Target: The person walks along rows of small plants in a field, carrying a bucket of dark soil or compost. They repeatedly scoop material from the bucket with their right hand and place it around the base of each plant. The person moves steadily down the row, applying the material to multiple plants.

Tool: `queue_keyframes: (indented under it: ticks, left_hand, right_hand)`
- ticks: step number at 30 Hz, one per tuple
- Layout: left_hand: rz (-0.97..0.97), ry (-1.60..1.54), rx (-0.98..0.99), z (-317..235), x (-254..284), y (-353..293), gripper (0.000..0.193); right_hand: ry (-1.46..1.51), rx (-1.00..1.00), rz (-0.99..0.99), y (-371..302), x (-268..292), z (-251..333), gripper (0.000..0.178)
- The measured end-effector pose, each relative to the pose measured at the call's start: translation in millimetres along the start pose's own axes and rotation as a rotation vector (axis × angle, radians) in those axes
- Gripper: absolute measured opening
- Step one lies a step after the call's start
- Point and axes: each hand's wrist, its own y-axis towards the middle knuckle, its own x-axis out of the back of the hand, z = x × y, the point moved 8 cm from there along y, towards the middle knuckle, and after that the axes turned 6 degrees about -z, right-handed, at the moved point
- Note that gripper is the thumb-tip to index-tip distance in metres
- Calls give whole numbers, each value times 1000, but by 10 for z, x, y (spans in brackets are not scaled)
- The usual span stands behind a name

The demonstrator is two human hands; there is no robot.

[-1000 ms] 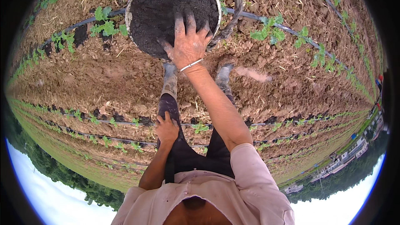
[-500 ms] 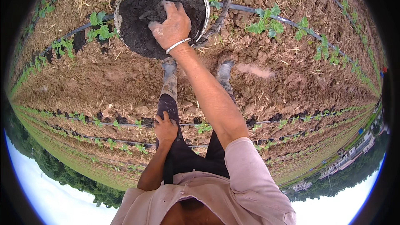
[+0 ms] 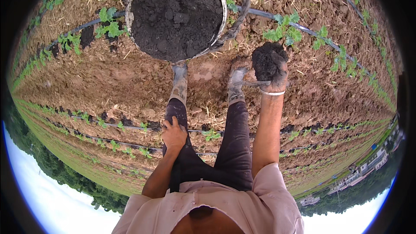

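Note:
My right hand (image 3: 278,81) is cupped palm up around a clump of black, crumbly soil (image 3: 263,63), to the right of my boots. Its fingers are smeared dark, and a white band circles the wrist. Just beyond the clump grows a leafy green seedling (image 3: 284,31). Ahead of my feet stands a round bucket (image 3: 225,11) with a pale rim, filled with black soil (image 3: 173,19). A thick, dark, twisted handle (image 3: 244,11) hangs over its right side. My left hand (image 3: 174,135) lies on my left leg near the knee, fingers spread, holding nothing.
A black irrigation hose (image 3: 305,29) runs crosswise behind the bucket, with seedlings along it. Brown, cloddy ground with straw lies around my muddy boots (image 3: 236,82). More planted rows with hoses (image 3: 130,126) pass behind me. Trees and pale buildings (image 3: 362,171) edge the field.
My right hand has left the bucket and swung right, now carrying a clump of black soil palm up. The left hand stays on my leg. The bucket appears slightly further right in view.

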Motion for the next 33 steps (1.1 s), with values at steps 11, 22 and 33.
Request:
queue_keyframes:
  ticks: [11,22,33]
  left_hand:
    - [17,6,-18,-134,-63,121,48]
    - [58,17,30,-68,31,138,52]
    - [40,-54,46,104,-101,126,57]
  right_hand:
    - [-100,180,-674,2016,2113,671,14]
    - [-705,325,-501,1085,1167,270,26]
    - [-1802,1006,554,-461,-1699,-1226,76]
